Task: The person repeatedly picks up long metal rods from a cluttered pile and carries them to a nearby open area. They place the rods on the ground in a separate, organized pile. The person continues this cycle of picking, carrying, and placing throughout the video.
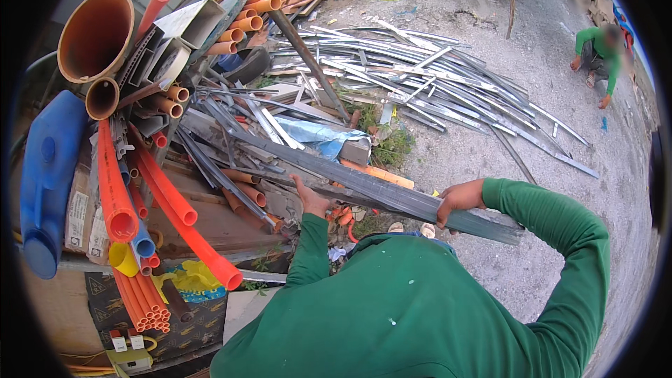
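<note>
A long bundle of grey metal channels (378, 185) slants across in front of me, from the scrap pile at left down to its cut ends at right. My right hand (460, 201) is closed round it near those ends, fingers over the side. Farther left along the near edge, my left hand (311, 198) grips the bundle from beneath; part of its fingers is hidden by the metal. Beyond the bundle lies a light blue sheet (318, 134), next to a grey block (355, 151).
Many loose metal strips (420, 77) cover the ground ahead. At left, a rack holds orange pipes (161, 217) jutting toward me, beside a blue jerrycan (47, 168). A slanted post (308, 63) stands beyond the bundle. Another person (596, 56) crouches at far right.
</note>
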{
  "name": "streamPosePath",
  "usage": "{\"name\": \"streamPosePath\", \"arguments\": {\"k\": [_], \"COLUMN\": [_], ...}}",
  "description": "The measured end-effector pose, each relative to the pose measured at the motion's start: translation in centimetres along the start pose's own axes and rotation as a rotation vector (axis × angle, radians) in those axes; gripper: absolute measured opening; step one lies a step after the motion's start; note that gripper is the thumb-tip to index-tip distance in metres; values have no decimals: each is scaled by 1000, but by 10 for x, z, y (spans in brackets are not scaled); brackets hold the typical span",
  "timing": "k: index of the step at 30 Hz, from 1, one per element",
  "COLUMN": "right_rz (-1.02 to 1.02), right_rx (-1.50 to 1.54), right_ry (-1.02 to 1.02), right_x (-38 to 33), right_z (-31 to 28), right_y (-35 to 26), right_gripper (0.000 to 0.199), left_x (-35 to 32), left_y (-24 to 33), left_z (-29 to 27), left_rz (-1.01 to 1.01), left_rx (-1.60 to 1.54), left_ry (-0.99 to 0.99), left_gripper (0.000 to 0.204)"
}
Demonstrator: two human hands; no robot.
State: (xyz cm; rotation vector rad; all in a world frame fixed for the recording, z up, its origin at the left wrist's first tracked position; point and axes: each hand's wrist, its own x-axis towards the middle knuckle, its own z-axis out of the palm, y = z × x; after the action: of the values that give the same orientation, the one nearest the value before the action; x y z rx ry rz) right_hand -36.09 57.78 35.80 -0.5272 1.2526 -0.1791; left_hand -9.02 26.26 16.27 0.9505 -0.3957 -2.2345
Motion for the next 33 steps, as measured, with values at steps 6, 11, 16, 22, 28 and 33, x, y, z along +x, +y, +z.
{"name": "streamPosePath", "arguments": {"k": [6,11,16,22,28,33], "right_rz": [-101,-47,-47,-152,-270,-579], "right_rx": [-455,-642,-524,-650,-1074,-966], "right_ry": [187,214,209,259,481,480], "right_x": [-37,-54,-84,-104,-204,-288], "right_z": [10,-2,-35,-79,-74,-126], "right_y": [17,64,112,184,215,219], "right_gripper": [77,65,65,63,68,72], "left_x": [-26,-33,-63,-52,-96,-119], "left_y": [-19,-72,-125,-197,-258,-272], "left_z": [46,63,100,114,167,201], "left_rz": [-219,-299,-275,-168,-63,32], "left_rx": [221,136,223,255,210,182], "left_ry": [18,58,126,194,165,193], "left_gripper": [85,74,76,75,75,74]}}
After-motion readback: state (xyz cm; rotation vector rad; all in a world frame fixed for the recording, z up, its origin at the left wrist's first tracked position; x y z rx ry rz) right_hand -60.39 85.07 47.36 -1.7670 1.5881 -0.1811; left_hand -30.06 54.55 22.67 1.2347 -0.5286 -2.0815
